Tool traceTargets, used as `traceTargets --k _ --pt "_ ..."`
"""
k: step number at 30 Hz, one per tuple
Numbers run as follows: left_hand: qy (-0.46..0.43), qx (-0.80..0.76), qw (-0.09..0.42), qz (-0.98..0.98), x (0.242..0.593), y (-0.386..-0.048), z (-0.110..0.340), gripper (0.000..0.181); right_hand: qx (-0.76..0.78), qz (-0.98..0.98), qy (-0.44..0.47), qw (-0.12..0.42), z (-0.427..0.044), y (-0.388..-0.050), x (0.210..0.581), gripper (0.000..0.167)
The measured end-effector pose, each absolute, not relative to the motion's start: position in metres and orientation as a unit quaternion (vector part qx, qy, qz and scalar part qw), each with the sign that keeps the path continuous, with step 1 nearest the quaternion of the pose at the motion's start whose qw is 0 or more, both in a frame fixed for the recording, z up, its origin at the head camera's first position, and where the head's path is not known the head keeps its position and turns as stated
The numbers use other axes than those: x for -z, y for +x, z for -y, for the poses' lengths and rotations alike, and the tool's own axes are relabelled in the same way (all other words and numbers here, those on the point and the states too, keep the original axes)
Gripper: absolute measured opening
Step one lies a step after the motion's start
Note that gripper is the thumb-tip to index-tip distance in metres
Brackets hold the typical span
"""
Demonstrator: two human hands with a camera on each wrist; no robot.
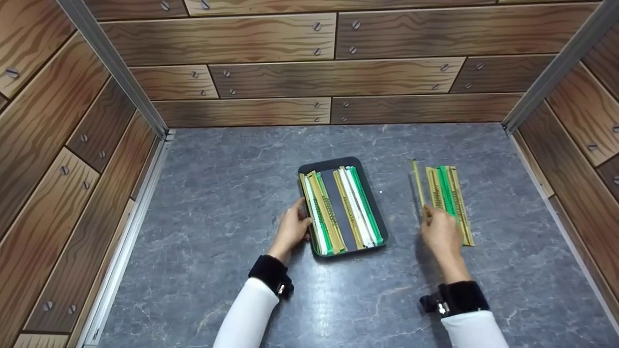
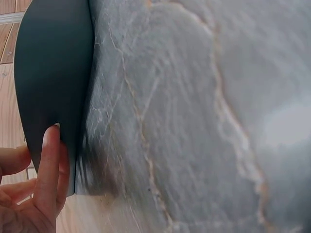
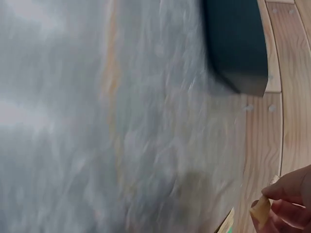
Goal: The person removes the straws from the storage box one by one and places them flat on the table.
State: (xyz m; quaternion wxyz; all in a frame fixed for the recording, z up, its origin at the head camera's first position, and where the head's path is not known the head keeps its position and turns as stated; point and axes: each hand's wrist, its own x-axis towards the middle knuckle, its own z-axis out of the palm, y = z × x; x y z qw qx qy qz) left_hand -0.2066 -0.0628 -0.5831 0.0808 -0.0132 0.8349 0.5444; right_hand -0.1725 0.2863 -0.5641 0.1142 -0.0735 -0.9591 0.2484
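A black tray [image 1: 338, 212] lies on the table near the middle, its outer wall [image 2: 53, 73] large in the left wrist view. Inside are two groups of long thin wrapped sticks: gold, white and green ones [image 1: 323, 212] at left, similar ones [image 1: 359, 208] at right, with a bare strip between. My left hand [image 1: 291, 226] pinches the tray's left side, thumb by the rim and fingers against the outer wall. My right hand [image 1: 442, 233] pinches one gold wrapped stick [image 1: 418, 181] near its lower end, its tip [image 3: 261, 209] showing in the right wrist view.
Beside and partly under my right hand lies a row of gold and green wrapped sticks [image 1: 447, 186] with printed marks. The grey marbled tabletop [image 1: 217, 183] is bounded by wood-patterned panels [image 1: 271, 77] at the back and both sides.
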Motion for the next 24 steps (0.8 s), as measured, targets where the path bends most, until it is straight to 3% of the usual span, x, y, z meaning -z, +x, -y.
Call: traceTargets --k 14,20,24 --pt "-0.013 -0.541 0.078 -0.838 0.582 -0.205 0.063 0.064 -0.210 0.967 -0.139 0.049 -0.308 -0.181 0.575 0.032" --pt "-0.012 -0.540 0.078 -0.838 0.583 -0.206 0.063 0.064 -0.216 0.956 -0.170 0.107 -0.301 -0.184 0.576 0.034" --pt "-0.011 -0.539 0.073 -0.839 0.583 -0.206 0.063 0.064 -0.265 0.943 -0.138 0.144 -0.288 -0.186 0.577 0.035"
